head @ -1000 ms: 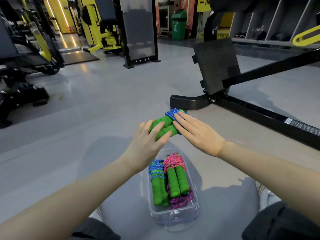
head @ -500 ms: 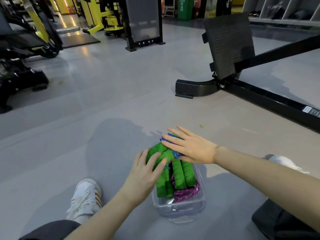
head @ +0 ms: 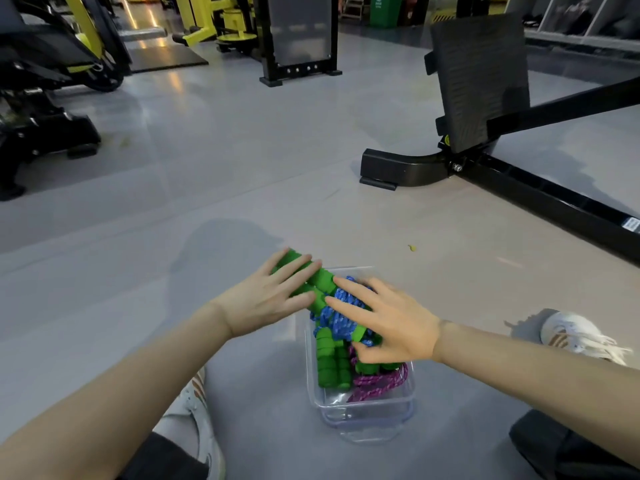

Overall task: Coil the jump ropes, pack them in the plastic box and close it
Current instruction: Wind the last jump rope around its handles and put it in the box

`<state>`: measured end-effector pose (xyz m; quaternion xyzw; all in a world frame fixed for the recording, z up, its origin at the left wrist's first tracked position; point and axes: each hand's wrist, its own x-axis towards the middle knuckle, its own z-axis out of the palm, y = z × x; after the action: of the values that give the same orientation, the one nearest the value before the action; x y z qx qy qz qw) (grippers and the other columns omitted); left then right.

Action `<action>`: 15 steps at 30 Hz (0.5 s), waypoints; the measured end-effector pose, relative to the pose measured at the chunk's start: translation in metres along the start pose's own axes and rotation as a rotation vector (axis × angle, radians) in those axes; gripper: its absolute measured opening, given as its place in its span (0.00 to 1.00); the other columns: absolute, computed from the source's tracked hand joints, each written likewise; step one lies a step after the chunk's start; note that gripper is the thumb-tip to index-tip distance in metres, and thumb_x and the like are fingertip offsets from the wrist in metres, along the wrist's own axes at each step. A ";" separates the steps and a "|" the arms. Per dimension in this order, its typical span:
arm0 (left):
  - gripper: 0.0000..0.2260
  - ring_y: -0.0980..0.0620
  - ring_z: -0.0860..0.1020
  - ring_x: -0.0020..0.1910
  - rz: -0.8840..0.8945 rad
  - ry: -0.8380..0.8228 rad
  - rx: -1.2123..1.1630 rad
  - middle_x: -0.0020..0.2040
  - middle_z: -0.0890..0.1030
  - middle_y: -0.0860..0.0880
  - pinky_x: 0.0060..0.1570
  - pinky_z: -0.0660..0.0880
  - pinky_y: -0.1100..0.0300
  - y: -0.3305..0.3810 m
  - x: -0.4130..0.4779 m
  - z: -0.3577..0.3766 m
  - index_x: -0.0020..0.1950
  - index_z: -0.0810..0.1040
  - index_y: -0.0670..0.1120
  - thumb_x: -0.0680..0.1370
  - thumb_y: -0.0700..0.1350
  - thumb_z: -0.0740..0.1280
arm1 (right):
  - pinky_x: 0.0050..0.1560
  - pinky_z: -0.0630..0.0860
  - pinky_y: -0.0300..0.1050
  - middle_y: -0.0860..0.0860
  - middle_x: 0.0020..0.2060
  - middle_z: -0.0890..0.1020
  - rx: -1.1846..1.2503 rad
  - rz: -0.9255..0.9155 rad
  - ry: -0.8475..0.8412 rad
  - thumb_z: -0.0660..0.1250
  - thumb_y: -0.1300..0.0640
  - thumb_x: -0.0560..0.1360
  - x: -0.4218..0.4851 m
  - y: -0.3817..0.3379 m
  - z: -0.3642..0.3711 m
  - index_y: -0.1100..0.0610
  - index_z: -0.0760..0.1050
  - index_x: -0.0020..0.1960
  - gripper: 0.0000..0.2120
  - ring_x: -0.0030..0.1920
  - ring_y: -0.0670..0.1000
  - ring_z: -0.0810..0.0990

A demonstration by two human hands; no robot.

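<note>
A clear plastic box (head: 367, 407) stands on the grey floor between my legs. Inside lie a coiled jump rope with green foam handles (head: 329, 362) and a pink rope (head: 377, 384). A third bundle, the blue jump rope (head: 337, 320), lies slanted across the top of the box, and its green handles (head: 322, 282) stick out over the far left rim. My left hand (head: 273, 299) lies over those handles with its fingers spread. My right hand (head: 391, 323) covers the blue coil, thumb hooked under it. I see no lid.
A black gym machine base (head: 398, 168) and its long rail (head: 554, 209) run across the floor at the far right. My white shoes (head: 575, 336) (head: 194, 414) flank the box. A small yellow scrap (head: 412, 248) lies beyond it. More machines stand at the far left.
Both hands carried the blue rope bundle down from in front of me onto the box. It now rests slanted on the ropes inside, and my head has tilted down.
</note>
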<state>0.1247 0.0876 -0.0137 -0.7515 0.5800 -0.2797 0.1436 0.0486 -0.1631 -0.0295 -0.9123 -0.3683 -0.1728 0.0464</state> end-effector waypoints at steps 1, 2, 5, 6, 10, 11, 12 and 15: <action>0.05 0.38 0.74 0.63 -0.010 0.009 0.005 0.65 0.73 0.34 0.64 0.68 0.38 -0.003 0.005 0.002 0.51 0.67 0.43 0.77 0.36 0.55 | 0.45 0.79 0.51 0.59 0.65 0.74 0.043 0.099 0.064 0.66 0.47 0.63 0.001 -0.013 0.003 0.54 0.67 0.67 0.34 0.50 0.61 0.77; 0.05 0.40 0.75 0.63 -0.005 0.023 0.008 0.64 0.75 0.36 0.64 0.68 0.38 -0.006 0.010 0.005 0.50 0.67 0.43 0.77 0.36 0.53 | 0.46 0.79 0.49 0.58 0.63 0.75 0.083 0.208 0.118 0.66 0.46 0.62 0.002 -0.028 0.007 0.54 0.68 0.66 0.34 0.49 0.60 0.77; 0.06 0.44 0.79 0.58 0.023 0.067 0.012 0.56 0.81 0.41 0.63 0.69 0.39 -0.007 0.022 0.017 0.46 0.65 0.45 0.76 0.35 0.53 | 0.45 0.80 0.46 0.53 0.58 0.77 0.167 0.516 0.179 0.63 0.42 0.60 0.010 -0.065 0.018 0.53 0.70 0.64 0.34 0.49 0.57 0.78; 0.06 0.44 0.79 0.57 0.019 0.083 0.012 0.54 0.82 0.41 0.63 0.70 0.40 -0.005 0.023 0.021 0.46 0.64 0.45 0.76 0.35 0.53 | 0.44 0.79 0.44 0.52 0.57 0.78 0.173 0.577 0.162 0.62 0.42 0.59 0.013 -0.071 0.022 0.53 0.70 0.63 0.33 0.49 0.55 0.79; 0.06 0.43 0.80 0.52 -0.066 0.108 -0.004 0.49 0.81 0.41 0.56 0.76 0.44 0.014 0.017 0.044 0.46 0.65 0.44 0.73 0.34 0.56 | 0.37 0.79 0.41 0.49 0.54 0.79 0.157 0.657 0.054 0.61 0.38 0.59 0.015 -0.080 0.035 0.52 0.73 0.60 0.33 0.46 0.52 0.79; 0.07 0.44 0.80 0.50 -0.094 0.101 -0.023 0.48 0.81 0.42 0.54 0.77 0.46 0.022 0.015 0.050 0.47 0.65 0.44 0.72 0.34 0.57 | 0.36 0.79 0.40 0.49 0.53 0.80 0.150 0.669 0.042 0.61 0.38 0.58 0.014 -0.082 0.039 0.52 0.74 0.59 0.32 0.45 0.51 0.79; 0.07 0.44 0.80 0.48 -0.129 0.085 -0.042 0.46 0.80 0.43 0.51 0.77 0.48 0.029 0.014 0.056 0.46 0.65 0.44 0.72 0.35 0.58 | 0.35 0.79 0.39 0.49 0.52 0.80 0.140 0.672 0.042 0.60 0.38 0.58 0.011 -0.084 0.043 0.52 0.74 0.58 0.32 0.44 0.51 0.79; 0.07 0.47 0.79 0.40 -0.254 0.043 -0.152 0.42 0.79 0.45 0.39 0.74 0.55 0.045 0.020 0.065 0.46 0.65 0.45 0.70 0.36 0.55 | 0.39 0.79 0.42 0.52 0.50 0.80 0.114 0.640 0.063 0.61 0.41 0.59 0.004 -0.083 0.050 0.55 0.76 0.57 0.30 0.43 0.53 0.78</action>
<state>0.1303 0.0490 -0.0853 -0.8212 0.5028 -0.2672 0.0374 0.0086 -0.0895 -0.0785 -0.9719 -0.0705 -0.1567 0.1608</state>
